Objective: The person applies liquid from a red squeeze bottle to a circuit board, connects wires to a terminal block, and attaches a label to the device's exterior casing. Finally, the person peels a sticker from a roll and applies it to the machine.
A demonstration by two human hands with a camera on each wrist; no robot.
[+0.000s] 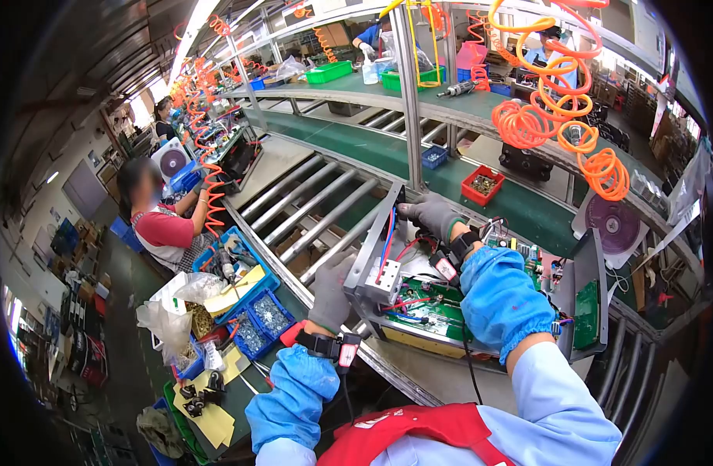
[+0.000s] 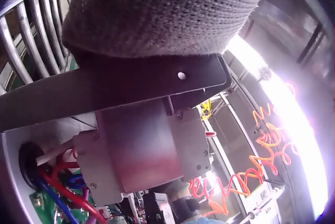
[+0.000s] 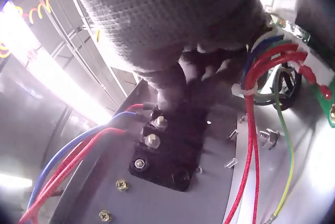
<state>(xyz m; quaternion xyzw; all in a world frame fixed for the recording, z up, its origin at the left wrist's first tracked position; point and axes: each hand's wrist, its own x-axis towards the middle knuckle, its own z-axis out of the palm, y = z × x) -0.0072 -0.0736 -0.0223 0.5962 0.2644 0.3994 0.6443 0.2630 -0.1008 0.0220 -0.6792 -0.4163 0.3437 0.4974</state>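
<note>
My gloved left hand (image 1: 331, 291) grips the near end of an upright metal panel (image 1: 368, 252) on an open equipment chassis. In the left wrist view the glove (image 2: 167, 14) covers the panel's edge and hides the fingertips. At the panel's far end is my gloved right hand (image 1: 434, 215), its bent fingers around the upper end of a black terminal block (image 3: 172, 156) with bolts and wires. Red and blue wires (image 1: 389, 241) run along the panel. A pale boxy component (image 1: 384, 285) is fixed near my left hand. Green circuit boards (image 1: 426, 303) lie inside the chassis.
Metal rollers (image 1: 318, 206) lie beyond the panel. Blue bins of small hardware (image 1: 271, 313) and a tray (image 1: 236, 268) stand left. A red bin (image 1: 483, 185) sits on the far green surface. Orange coiled hoses (image 1: 558, 93) hang at upper right. Another person (image 1: 166, 225) works at left.
</note>
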